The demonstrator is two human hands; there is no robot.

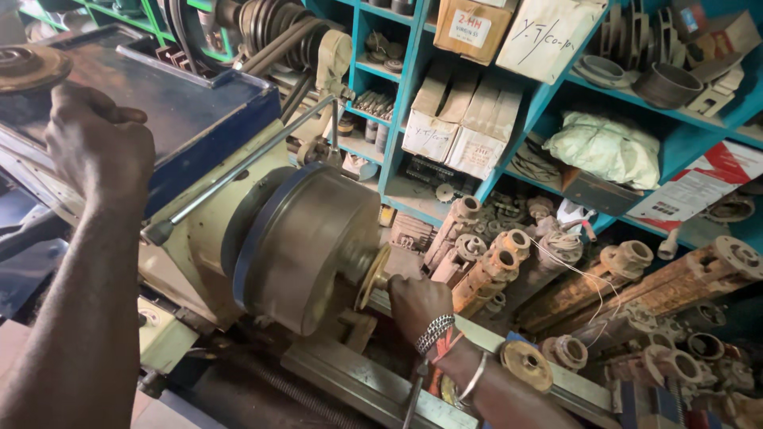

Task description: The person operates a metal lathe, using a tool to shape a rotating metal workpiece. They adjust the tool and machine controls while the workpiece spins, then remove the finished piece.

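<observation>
My left hand rests on the dark blue top cover of a lathe headstock, fingers curled over its edge. My right hand, with bead and metal bracelets on the wrist, is closed around a brass-coloured disc part held against the front of the big round metal chuck. The fingers hide much of the part. A long metal lever runs diagonally over the cream headstock body.
Blue shelves behind hold cardboard boxes, a white bag and metal discs. Several rusty flanged pump castings lie piled right of the lathe. The lathe bed runs below my right arm. A rusty disc sits at top left.
</observation>
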